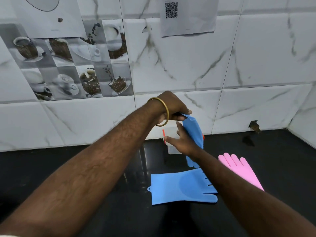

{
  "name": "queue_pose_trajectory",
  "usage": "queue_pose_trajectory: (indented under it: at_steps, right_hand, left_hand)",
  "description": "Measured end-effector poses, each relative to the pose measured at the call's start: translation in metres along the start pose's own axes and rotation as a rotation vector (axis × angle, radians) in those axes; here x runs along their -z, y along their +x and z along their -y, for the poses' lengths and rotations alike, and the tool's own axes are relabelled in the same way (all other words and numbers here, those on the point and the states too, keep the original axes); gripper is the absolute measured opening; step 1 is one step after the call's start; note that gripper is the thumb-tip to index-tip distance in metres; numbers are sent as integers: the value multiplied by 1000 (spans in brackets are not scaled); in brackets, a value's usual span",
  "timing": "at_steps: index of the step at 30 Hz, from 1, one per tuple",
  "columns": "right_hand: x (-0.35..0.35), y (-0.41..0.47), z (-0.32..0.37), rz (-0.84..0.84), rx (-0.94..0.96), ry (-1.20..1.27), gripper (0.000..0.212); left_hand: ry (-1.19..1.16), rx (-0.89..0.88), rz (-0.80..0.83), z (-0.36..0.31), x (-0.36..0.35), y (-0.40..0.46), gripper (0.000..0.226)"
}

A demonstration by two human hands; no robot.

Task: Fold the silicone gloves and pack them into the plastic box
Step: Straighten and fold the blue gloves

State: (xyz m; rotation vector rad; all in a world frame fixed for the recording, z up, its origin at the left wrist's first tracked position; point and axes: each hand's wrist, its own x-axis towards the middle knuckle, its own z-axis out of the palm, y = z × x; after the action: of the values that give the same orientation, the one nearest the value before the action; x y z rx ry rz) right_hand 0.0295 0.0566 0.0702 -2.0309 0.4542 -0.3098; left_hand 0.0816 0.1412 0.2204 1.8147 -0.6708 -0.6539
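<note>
Against the marbled tile wall (188, 69) runs a black countertop (85, 177), and everything that matters sits on its far half; a printed sheet with a QR code (171, 10) is stuck to the tiles above. Largest of the task's things is the flat blue glove (181, 187), lying near the person with its cuff to the left and fingers to the right, partly under the right forearm; beyond that arm lies a pink glove (239, 170), fingers pointing toward the wall. Between them and the wall a second blue glove (194, 135) hangs upright, long axis nearly vertical, cuff on top, fingertips trailing to the counter; behind it stands the clear plastic box (171, 147), red clips at its sides, mostly hidden by the hands, so I cannot tell whether anything is inside.

The left hand (171, 106), a gold bangle (162, 111) on its wrist, is raised and curled round the cuff of the hanging glove, pinching it from above; the right hand (185, 141) is spread, fingers straight, its far edge against the glove's middle, gripping nothing.

The box lies directly below and just behind both hands, the right one nearer to it; I'd judge the fold must turn across that vertical length, over the right hand, before the glove drops in.
</note>
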Motion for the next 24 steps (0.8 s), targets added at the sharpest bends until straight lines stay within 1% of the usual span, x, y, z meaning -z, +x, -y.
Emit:
queue_pose_trajectory:
  at_steps: [3,5,6,7,8,9,10,11,12,13,14,15,17,18,19,20,21,23,24]
  right_hand:
    - [7,-11,-30,-21,-111,19,88]
    - [13,-13,-48,-32,-187,12,85]
    - [13,-14,-54,-91,-237,-17,82]
    - [17,-14,-57,-193,-340,-65,75]
    - [23,-15,-63,-280,-496,-96,63]
    - [29,-16,-67,-282,-618,20,48]
    - [33,-18,-78,-206,-582,237,41]
    - [37,-20,-90,-140,-468,467,36]
    - [44,-29,-99,-141,-390,675,34]
    - [50,-37,-102,-177,-354,876,32]
    - [55,-46,-112,-212,-342,1048,27]
    - [55,-47,-117,-249,-375,1198,25]
    - [55,-57,-129,-319,-430,1372,33]
    - [55,-61,-134,-352,-448,1410,32]
    - [56,-64,-143,-395,-455,1448,22]
    - [59,-68,-147,-403,-422,1508,11]
    - [61,-72,-148,-384,-357,1555,26]
    - [63,-77,-149,-382,-313,1478,58]
    - [62,-78,-149,-378,-304,1442,64]
  left_hand:
    - [-25,23,26,12,11,-4,11]
    - [-53,40,46,27,18,-5,17]
    - [-67,49,62,36,21,-5,22]
    - [-81,55,80,46,24,-5,26]
    - [-97,59,100,57,26,-5,29]
    - [-117,63,120,68,28,-5,32]
    - [-136,69,136,80,29,-5,33]
    - [-147,73,147,92,29,-6,34]
    - [-151,77,155,104,28,-7,34]
    - [-158,84,163,116,27,-8,35]
    - [-175,95,172,129,25,-9,36]
    - [-198,110,184,141,23,-10,38]
    - [-239,133,207,166,19,-13,39]
    - [-251,142,218,177,17,-15,39]
    - [-255,148,225,187,16,-17,39]
    - [-249,153,227,197,15,-19,39]
    - [-238,160,224,205,14,-21,40]
    - [-231,183,218,220,13,-24,44]
    - [-239,200,221,227,12,-26,48]
